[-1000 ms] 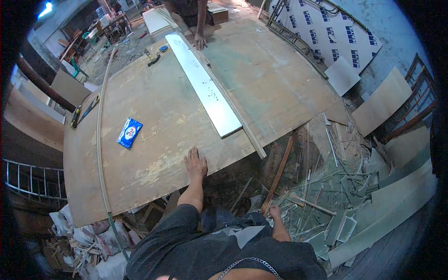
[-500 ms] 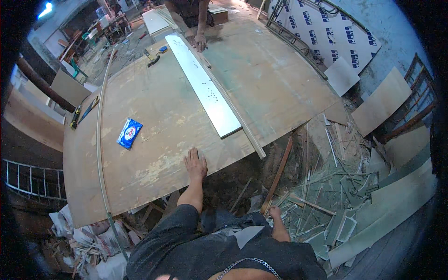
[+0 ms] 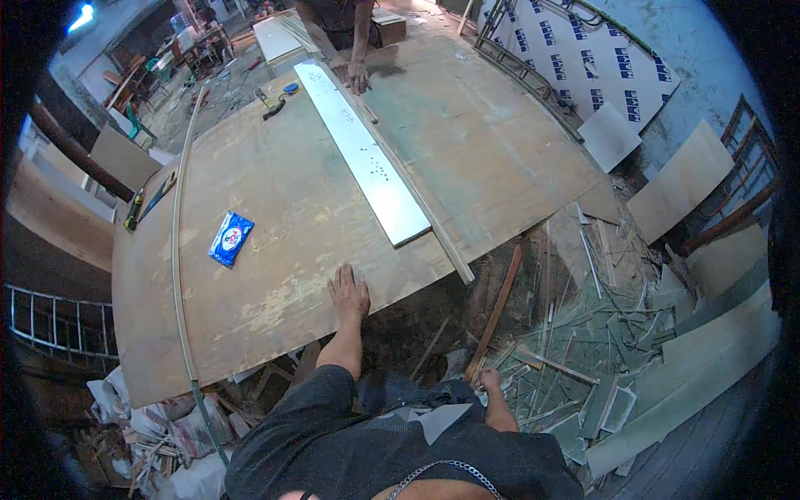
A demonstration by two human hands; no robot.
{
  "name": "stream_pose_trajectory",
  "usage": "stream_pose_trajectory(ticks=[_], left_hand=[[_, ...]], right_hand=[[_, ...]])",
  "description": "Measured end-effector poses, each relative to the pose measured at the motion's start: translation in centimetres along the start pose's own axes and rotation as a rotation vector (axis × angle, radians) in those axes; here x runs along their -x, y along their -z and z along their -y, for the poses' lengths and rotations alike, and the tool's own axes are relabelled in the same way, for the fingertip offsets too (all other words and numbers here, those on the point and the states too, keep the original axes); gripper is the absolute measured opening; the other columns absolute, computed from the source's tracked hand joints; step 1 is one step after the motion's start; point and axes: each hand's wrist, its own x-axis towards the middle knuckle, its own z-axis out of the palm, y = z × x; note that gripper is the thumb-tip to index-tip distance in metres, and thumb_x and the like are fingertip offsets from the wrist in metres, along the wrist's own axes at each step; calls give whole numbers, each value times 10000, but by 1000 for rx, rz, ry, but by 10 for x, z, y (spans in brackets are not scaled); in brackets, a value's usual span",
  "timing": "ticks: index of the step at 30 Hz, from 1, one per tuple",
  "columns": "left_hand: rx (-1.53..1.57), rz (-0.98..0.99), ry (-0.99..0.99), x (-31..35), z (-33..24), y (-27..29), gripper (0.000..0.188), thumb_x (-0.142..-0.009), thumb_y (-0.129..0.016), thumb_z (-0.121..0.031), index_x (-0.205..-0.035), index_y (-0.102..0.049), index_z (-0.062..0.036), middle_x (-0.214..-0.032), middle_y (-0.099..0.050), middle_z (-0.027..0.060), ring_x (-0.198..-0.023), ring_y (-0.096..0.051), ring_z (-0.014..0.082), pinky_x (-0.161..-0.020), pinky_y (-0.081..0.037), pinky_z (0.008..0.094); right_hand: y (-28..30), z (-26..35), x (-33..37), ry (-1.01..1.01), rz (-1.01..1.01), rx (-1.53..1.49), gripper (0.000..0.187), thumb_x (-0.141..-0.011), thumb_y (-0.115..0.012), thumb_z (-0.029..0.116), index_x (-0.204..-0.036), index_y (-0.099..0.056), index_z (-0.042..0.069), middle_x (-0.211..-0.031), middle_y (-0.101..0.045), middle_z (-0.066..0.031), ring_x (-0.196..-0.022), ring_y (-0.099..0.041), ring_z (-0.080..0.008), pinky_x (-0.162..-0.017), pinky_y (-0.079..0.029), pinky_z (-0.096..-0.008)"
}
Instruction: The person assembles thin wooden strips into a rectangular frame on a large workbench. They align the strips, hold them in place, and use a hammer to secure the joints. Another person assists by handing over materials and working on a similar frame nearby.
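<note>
- Large worn brown plywood sheet (image 3: pixel 283 225) fills the middle of the view, lying flat as a counter top; its near edge runs just in front of the person.
- Long flat silvery metal strip (image 3: pixel 367 158) lies on the sheet, running from the far side toward the near right edge; a thin pale wooden batten (image 3: pixel 433 233) lies along its right side, touching or just beside it.
- Thin pale curved strip (image 3: pixel 177 250) runs along the left side of the sheet.
- Heap of pale green board offcuts and broken slats (image 3: pixel 583 367) covers the floor to the right, below the sheet's edge.
- Left hand (image 3: pixel 348 293) lies palm down on the sheet near its near edge, fingers spread and flat, gripping nothing.
- Right hand (image 3: pixel 492 382) is low beside the person's dark clothing, at the lower end of a reddish wooden slat (image 3: pixel 498 304); cannot tell whether it grips it.
- Another person's hand (image 3: pixel 358 79) rests on the far end of the sheet, just beside the metal strip.
- Small blue and white packet (image 3: pixel 231 238) lies on the sheet, well left of the left hand.
</note>
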Motion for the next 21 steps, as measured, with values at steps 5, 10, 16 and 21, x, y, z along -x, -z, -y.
stream_pose_trajectory(ticks=[5, 10, 16, 21], left_hand=[[4, 15, 9, -1, 2, 0, 545, -910, -428, -316, -1387, -313, -79, -1456, -308, 62, -1369, -219, 220, -1140, -86, 452], [-13, 38, 8, -1, 0, 1, 559, -914, -412, -329, -1400, -298, -79, -1472, -285, 51, -1378, -204, 215, -1142, -81, 447], [-21, 25, 13, -1, 1, 0, 565, -918, -409, -339, -1406, -290, -81, -1476, -282, 50, -1377, -208, 215, -1143, -82, 444], [3, 3, 2, -1, 1, -2, 562, -915, -427, -327, -1400, -295, -76, -1466, -295, 65, -1367, -230, 228, -1139, -91, 458]], right_hand=[[-7, -18, -18, 84, 23, -81, 203, -868, -569, 228, -945, -636, 53, -741, -640, -96, -531, -640, -201, -424, -509, -330], [-12, -36, -36, 75, -7, -35, 212, -862, -577, 236, -955, -637, 55, -745, -640, -100, -507, -625, -204, -436, -508, -342], [-11, -29, -28, 130, -50, 87, 204, -833, -595, 187, -977, -649, 52, -764, -646, -115, -545, -634, -207, -461, -521, -360], [-6, -17, -13, 33, -44, 6, 168, -826, -578, 157, -939, -647, 54, -756, -633, -110, -587, -636, -196, -475, -499, -334]])
